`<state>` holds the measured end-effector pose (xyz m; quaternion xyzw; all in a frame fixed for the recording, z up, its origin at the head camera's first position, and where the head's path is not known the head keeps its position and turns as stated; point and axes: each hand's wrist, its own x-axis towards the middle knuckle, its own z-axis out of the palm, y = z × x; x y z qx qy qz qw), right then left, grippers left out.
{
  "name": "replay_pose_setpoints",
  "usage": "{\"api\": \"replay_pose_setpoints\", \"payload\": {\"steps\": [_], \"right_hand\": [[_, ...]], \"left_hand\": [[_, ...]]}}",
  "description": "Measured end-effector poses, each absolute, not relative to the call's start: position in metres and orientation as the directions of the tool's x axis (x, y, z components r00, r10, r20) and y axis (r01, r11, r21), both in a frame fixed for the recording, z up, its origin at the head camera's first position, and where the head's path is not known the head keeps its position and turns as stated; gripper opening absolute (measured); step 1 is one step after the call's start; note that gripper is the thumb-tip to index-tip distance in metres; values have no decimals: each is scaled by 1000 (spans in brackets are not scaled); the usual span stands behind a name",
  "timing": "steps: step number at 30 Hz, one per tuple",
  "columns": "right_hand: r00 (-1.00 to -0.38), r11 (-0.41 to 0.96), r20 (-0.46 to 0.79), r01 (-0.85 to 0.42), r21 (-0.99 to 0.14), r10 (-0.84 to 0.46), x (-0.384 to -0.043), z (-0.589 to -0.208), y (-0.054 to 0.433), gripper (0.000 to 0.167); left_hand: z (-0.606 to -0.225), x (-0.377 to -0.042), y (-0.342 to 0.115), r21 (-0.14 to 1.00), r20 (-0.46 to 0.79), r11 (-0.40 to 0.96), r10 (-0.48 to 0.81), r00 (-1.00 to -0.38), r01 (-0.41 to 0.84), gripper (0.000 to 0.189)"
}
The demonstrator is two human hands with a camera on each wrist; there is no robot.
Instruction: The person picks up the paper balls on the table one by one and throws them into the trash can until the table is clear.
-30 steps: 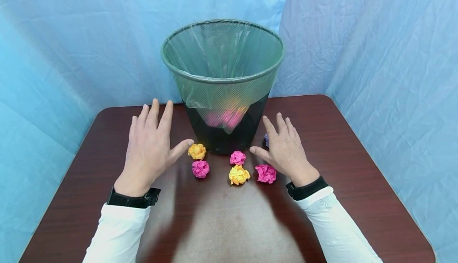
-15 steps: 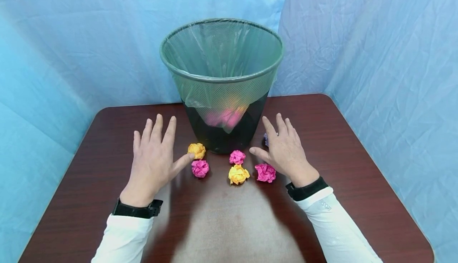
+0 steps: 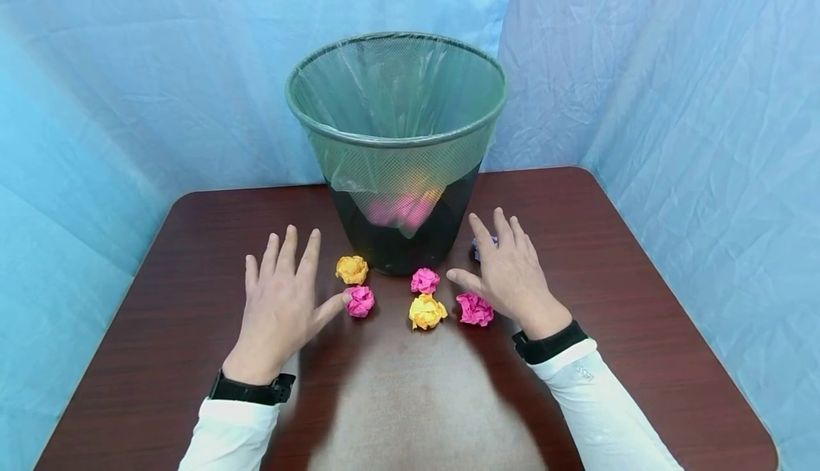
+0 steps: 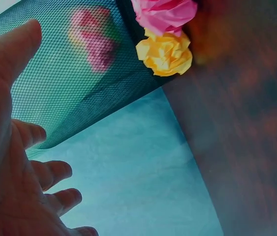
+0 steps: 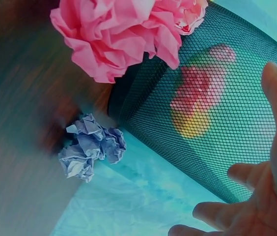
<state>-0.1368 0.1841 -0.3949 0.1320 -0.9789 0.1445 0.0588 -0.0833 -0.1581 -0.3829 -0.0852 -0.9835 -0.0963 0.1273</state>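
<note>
My left hand is spread palm down left of the crumpled paper balls, its thumb tip overlapping a pink ball in the head view; the left wrist view shows nothing in the palm. A yellow ball lies just behind that pink one. To the right, my right hand has its fingers extended and holds nothing. Near it are a larger pink ball and a bluish-purple ball, partly hidden behind the fingers in the head view. Between the hands sit a small pink ball and another yellow ball.
A black mesh wastebasket with a green-tinted translucent liner stands upright at the back of the dark wooden table. Pink and yellow paper balls show through its mesh. Light blue fabric hangs behind and at both sides.
My left hand has drawn back toward the near edge and slightly right, its thumb passing from the yellow ball to the pink one. The right hand has barely moved.
</note>
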Motion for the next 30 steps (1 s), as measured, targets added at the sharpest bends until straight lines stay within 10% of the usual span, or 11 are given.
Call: {"api": "replay_pose_setpoints", "payload": {"steps": [30], "right_hand": [[-954,930,109,-298,-216,-280,-115,-421,188,107]], "left_hand": [[-421,-70,-146,180,157,972,126,-980,153,112]]}}
